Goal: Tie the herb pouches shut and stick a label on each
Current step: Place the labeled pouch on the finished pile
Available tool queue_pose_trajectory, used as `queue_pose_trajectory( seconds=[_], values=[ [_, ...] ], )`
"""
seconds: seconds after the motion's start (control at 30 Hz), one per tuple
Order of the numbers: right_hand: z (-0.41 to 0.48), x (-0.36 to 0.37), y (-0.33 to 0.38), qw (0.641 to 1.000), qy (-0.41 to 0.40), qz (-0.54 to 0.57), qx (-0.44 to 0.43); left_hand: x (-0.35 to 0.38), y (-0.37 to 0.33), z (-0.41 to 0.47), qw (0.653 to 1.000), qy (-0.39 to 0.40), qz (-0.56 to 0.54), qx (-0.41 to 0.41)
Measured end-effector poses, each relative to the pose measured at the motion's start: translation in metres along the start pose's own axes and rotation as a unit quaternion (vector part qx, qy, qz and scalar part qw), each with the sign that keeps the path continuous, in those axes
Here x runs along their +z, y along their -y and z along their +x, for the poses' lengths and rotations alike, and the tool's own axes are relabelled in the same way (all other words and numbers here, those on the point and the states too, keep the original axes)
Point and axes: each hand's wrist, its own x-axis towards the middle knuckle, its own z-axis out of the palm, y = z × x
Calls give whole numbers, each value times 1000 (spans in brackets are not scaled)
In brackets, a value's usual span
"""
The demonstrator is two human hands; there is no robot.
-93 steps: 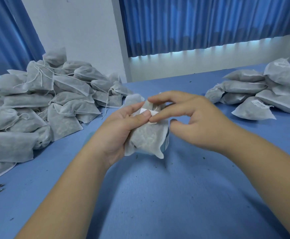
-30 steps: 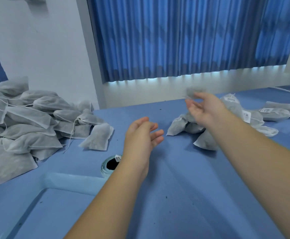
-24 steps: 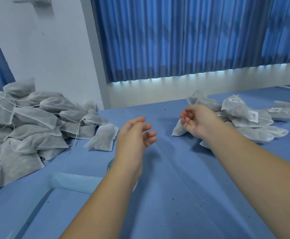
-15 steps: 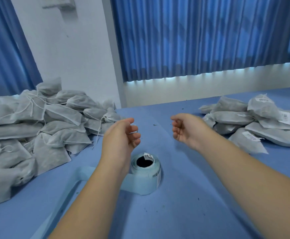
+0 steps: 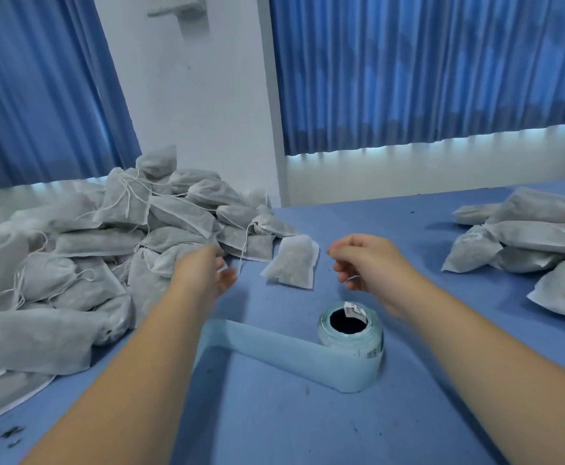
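Head view: labelled pouch gone, you're reaching for the next

Your right hand (image 5: 365,263) no longer holds a pouch; it went onto the labelled pile (image 5: 522,239) at right. Both hands hang empty, fingers loosely curled, left hand (image 5: 207,273) motion-blurred by the unlabelled heap (image 5: 99,236) at left. One loose pouch (image 5: 292,265) lies between them. One label roll (image 5: 351,333), centre. Two piles; the heap holds probably dozens.

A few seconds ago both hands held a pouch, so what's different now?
That pouch is gone: the right hand carried it to the labelled pile and let go. Both hands came back empty toward the lone pouch. The unlabelled pile looks unchanged.
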Motion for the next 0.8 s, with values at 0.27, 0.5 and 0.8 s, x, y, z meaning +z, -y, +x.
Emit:
queue_pose_trajectory(
  seconds=[0.27, 0.5, 0.8],
  values=[
    [9, 2, -19, 999, 12, 28, 27, -27, 0, 38, 969, -42, -228, -90],
    [9, 7, -22, 999, 19, 32, 26, -42, 3, 56, 977, -74, -190, -69],
    [0, 7, -12, 1000, -2, -17, -7, -49, -3, 32, 981, -145, -80, 96]
  ],
)
